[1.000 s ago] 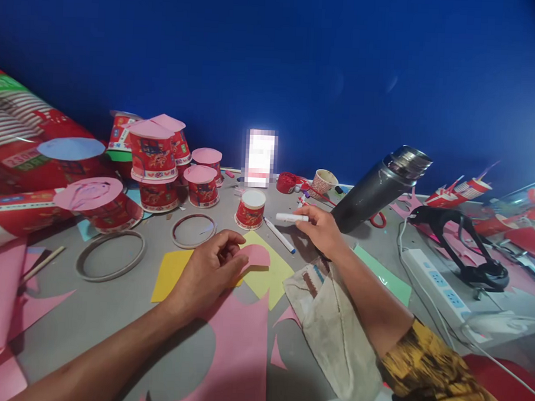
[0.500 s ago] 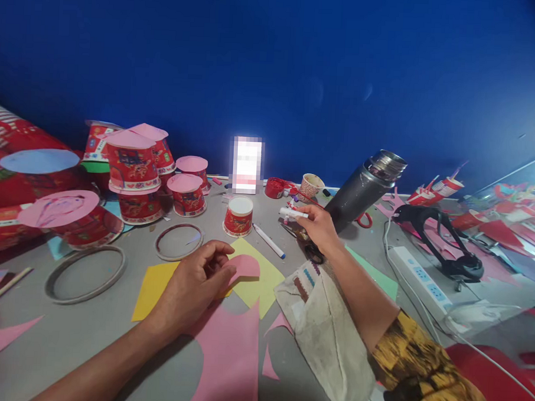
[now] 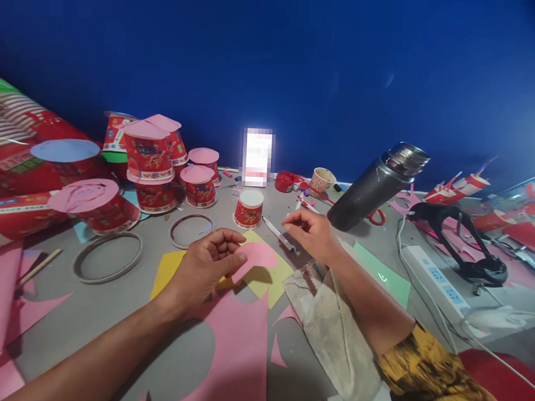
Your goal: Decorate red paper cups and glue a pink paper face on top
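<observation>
My left hand pinches a pink paper piece with a rounded edge between thumb and fingers, over a yellow-green sheet. My right hand is just right of a white marker with a dark blue end, fingers loosely bent and apart, with nothing visible in them. A red paper cup stands upside down beyond both hands, its white base up. Below my left hand lies a larger pink sheet with curved cut-outs. Behind my right hand, a small white object is partly hidden.
Upside-down red cups topped with pink discs stand at left. Two tape-like rings lie before them. At right are a dark flask, a power strip and a black strap frame. A beige cloth pouch lies under my right forearm.
My right hand has let go of the small white object and moved nearer the marker. My left hand still holds the pink paper piece. The view has shifted slightly left.
</observation>
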A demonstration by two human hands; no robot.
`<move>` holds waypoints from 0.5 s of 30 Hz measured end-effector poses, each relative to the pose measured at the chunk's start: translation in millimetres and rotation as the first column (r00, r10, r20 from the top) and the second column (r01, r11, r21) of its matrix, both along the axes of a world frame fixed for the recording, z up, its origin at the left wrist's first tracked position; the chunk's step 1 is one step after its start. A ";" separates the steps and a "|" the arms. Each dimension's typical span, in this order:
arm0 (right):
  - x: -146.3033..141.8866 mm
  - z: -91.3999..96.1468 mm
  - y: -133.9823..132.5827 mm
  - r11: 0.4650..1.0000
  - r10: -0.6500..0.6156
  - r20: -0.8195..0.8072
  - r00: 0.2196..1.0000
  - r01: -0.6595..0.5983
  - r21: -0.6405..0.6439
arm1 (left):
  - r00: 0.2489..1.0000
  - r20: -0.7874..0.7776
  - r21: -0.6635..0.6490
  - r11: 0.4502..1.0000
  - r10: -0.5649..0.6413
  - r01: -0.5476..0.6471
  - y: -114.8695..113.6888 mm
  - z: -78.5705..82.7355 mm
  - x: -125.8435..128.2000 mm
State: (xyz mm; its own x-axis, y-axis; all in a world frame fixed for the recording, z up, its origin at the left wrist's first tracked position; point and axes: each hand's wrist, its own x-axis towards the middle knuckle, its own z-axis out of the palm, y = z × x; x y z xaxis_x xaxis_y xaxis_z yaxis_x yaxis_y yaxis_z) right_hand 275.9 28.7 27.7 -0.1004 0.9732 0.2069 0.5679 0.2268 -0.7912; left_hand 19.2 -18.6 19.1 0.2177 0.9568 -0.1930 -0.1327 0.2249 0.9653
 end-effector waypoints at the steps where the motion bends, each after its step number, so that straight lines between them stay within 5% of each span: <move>1: -6.7 0.1 -6.1 0.997 0.076 -0.062 0.995 -0.077 -0.015 | 0.998 0.061 -0.039 0.999 -0.023 0.025 0.6 -0.4 -0.6; 5: -25.3 0.2 -25.3 0.954 0.289 -0.239 0.927 -0.299 -0.010 | 0.975 0.211 -0.139 0.985 -0.069 0.099 2.4 0.3 0.1; 9: -30.6 2.9 -33.7 0.923 0.383 -0.219 0.897 -0.380 0.059 | 0.964 0.254 -0.170 0.978 -0.079 0.124 1.3 0.6 2.3; 15: -30.6 1.1 -33.4 0.910 0.309 -0.130 0.942 -0.253 0.328 | 0.963 0.269 -0.153 0.986 -0.028 0.072 -2.1 2.5 2.0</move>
State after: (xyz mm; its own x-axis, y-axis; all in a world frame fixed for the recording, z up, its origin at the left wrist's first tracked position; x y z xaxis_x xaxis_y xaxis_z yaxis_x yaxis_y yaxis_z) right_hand 245.3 -4.7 28.7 -0.2954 0.7974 0.5262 0.3043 0.6006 -0.7394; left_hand 21.2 -20.7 21.7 0.3283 0.9048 -0.2713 -0.3630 0.3860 0.8481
